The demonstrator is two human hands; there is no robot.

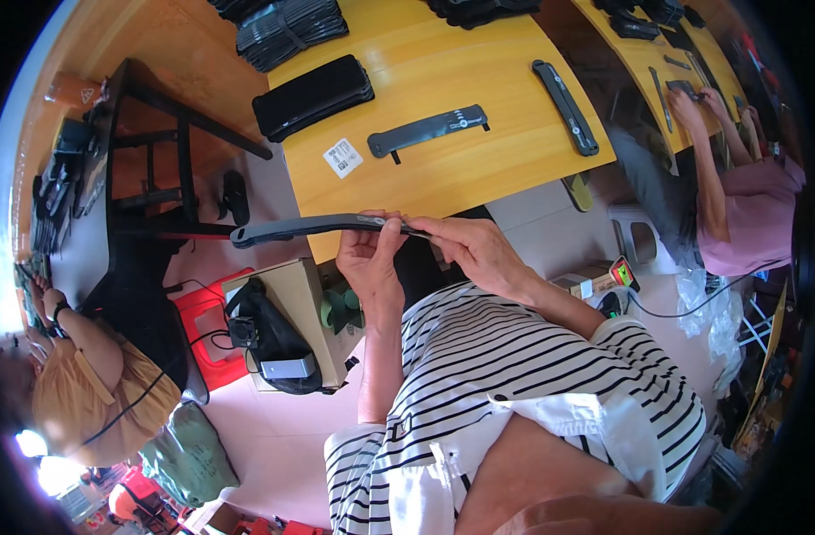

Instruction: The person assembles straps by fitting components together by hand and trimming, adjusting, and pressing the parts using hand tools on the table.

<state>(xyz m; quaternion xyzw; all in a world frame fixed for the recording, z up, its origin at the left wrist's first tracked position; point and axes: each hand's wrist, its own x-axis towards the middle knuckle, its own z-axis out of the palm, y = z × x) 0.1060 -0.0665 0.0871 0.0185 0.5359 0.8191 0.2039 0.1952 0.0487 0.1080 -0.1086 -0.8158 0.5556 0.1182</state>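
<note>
Above the near table edge, a long dark grey strap (287,228) with a rounded end and a small white print is stretched between my hands. My left hand (372,267) is closed on it near its right part, thumb on top, and the free end points left. My right hand (480,254) pinches the right end, mostly covered by the fingers. A similar strap (425,130) with two small black tabs lies flat mid-table. Another strap (566,107) lies slanted at the table's right side.
The yellow table (443,183) also bears a stack of black straps (314,96), a bundle of black pieces (291,34) and a white label (343,158). Below left are a cardboard box (323,308) with a black bag and a red stool (198,330). Co-workers sit left and right.
</note>
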